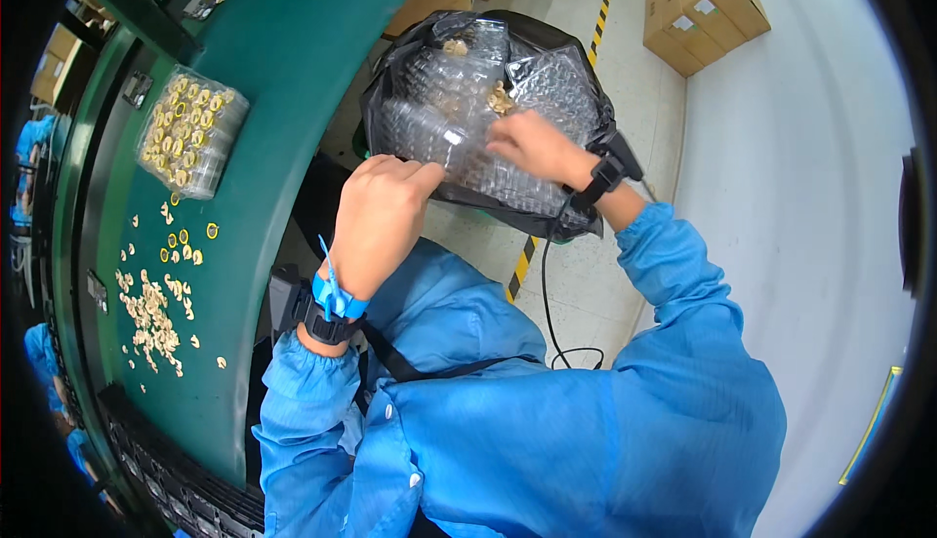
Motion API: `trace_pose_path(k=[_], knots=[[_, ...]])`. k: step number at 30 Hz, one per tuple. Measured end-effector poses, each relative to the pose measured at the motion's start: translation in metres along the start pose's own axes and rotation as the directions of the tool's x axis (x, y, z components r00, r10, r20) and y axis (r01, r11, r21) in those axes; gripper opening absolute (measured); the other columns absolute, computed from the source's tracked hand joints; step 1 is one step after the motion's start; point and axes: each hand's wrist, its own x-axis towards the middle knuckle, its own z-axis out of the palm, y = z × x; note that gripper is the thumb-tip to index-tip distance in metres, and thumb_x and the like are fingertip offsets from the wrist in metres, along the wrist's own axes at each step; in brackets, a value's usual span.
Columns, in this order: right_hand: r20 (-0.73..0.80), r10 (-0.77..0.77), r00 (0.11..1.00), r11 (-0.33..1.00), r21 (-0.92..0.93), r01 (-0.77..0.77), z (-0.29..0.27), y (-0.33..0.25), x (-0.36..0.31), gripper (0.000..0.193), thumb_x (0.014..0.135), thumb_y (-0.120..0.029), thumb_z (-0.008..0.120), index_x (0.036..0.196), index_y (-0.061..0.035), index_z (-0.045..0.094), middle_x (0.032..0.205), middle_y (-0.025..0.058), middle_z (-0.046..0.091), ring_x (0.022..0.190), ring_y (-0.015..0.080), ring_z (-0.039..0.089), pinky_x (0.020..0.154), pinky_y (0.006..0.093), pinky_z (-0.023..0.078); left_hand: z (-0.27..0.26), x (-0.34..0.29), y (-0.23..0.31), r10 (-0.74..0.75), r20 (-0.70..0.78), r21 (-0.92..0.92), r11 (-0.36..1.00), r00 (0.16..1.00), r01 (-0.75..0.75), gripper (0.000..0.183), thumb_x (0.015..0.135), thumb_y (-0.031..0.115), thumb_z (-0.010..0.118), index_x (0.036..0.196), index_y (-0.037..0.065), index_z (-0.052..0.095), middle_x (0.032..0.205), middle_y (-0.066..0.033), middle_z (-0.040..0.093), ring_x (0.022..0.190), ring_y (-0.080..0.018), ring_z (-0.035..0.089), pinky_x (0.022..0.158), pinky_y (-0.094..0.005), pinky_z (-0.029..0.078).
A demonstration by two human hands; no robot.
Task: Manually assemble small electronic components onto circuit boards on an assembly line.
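A black bag (374,99) stands on the floor beside the workbench, filled with clear plastic blister trays (551,84). My left hand (384,204) is closed at the bag's near left edge, thumb and fingers pinching the rim of a clear blister tray (425,135) smeared by motion. Over the bag's middle is my right hand (532,146), its fingers bent toward that tray and blurred; whether they grip it I cannot tell. Small tan scraps (500,99) lie among the trays. Both wrists wear black straps, and a blue band (337,296) circles the left one.
On the green workbench (273,60) at left sits a stack of clear trays (195,131) holding small yellow-ringed parts. Loose pale pieces (151,323) and several yellow rings (183,237) lie nearer me. Cardboard boxes (698,11) stand by the right wall; a black cable (545,294) hangs from my right wrist.
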Motion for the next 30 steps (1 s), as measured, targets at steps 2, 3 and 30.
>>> trace_pose_path(k=[2, 3, 30], knots=[[-0.038, 0.046, 0.998, 0.971, 0.235, -0.036, 0.026, 0.012, 0.006, 0.017, 0.093, -0.015, 0.068, 0.098, 0.0006, 0.070, 0.089, 0.0231, 0.072, 0.086, 0.0414, 0.070, 0.078, 0.0484, 0.054, -0.001, -0.001, 0.001, -0.016, -0.007, -0.014, 1.000, 1.000, 0.016, 0.026, 0.068, -0.008, 0.064, 0.091, 0.002, 0.070, 0.075, -0.0146, 0.066, 0.075, -0.0352, 0.065, 0.074, -0.0446, 0.053], [-0.033, 0.030, 0.999, 0.971, 0.237, -0.021, 0.029, 0.018, 0.014, 0.017, 0.093, -0.015, 0.068, 0.098, 0.0006, 0.070, 0.089, 0.0231, 0.072, 0.086, 0.0414, 0.070, 0.078, 0.0484, 0.054, -0.001, -0.001, 0.001, -0.035, -0.009, -0.026, 0.999, 0.999, 0.034, 0.026, 0.068, -0.008, 0.064, 0.091, 0.002, 0.070, 0.075, -0.0146, 0.067, 0.073, -0.0351, 0.065, 0.072, -0.0439, 0.054], [0.282, -0.131, 0.950, 0.941, 0.337, 0.029, -0.170, -0.172, 0.151, 0.022, 0.101, -0.015, 0.062, 0.114, 0.0025, 0.067, 0.089, 0.0056, 0.068, 0.078, 0.0121, 0.064, 0.069, 0.0284, 0.054, -0.112, -0.072, 0.027, -0.184, -0.146, -0.244, 0.959, 0.972, 0.145, 0.034, 0.086, 0.010, 0.074, 0.118, 0.000, 0.064, 0.112, -0.0160, 0.067, 0.098, -0.0350, 0.067, 0.089, -0.0422, 0.055]])
